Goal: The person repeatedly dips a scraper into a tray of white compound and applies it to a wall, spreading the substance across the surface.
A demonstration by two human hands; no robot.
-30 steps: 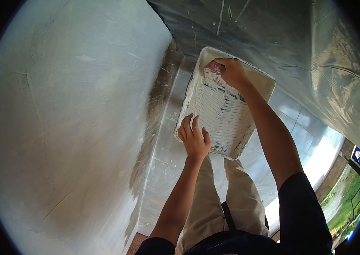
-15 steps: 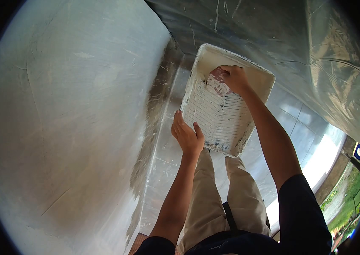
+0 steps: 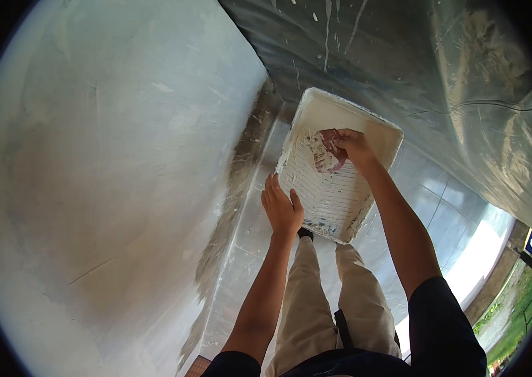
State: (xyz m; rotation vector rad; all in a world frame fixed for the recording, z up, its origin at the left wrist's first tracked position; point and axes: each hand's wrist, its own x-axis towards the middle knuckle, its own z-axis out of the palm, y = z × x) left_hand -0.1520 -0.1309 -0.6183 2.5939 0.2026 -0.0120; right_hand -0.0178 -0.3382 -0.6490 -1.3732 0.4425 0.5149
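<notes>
My right hand [image 3: 354, 146] grips a wide, flat reddish paintbrush [image 3: 331, 149] over the middle of the paint tray [image 3: 388, 125]. White paint coats the brush's lower part. Inside the tray, whitish paint covers the upper well, and the ribbed slope [image 3: 325, 198] below is streaked with it. At the tray's lower left edge is my left hand [image 3: 283, 207], its fingers stretched along the outside and the thumb apart, near the inner side. Whether the palm supports the tray is hidden.
A large pale wall [image 3: 109, 188] with a dark, streaky lower border [image 3: 234, 169] rises on the left. Paint-spattered dark plastic sheeting [image 3: 391, 56] hangs at the top and right. My legs [image 3: 307, 283] stand below the tray on the tiled floor [image 3: 429, 179].
The view has shifted, so the tray sits lower in it. My right hand has turned the paintbrush, showing more of its reddish face. My left hand stays at the tray's edge.
</notes>
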